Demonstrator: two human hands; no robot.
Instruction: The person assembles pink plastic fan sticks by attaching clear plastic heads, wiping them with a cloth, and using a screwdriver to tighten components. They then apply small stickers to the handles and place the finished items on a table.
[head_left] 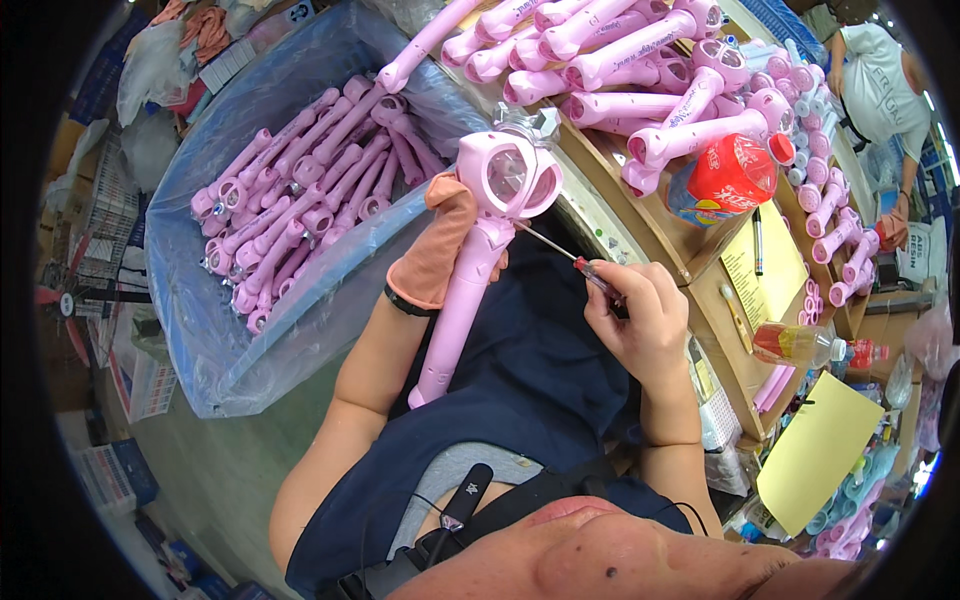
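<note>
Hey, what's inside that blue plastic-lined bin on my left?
A pile of pink toy wands lies in the bin. Only the upper ones show; whatever sits beneath them, and the bin's bottom, is covered.

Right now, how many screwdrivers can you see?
1: the screwdriver is in the right hand, its tip at the neck of the pink wand in the gloved left hand. Others may be hidden.
</note>
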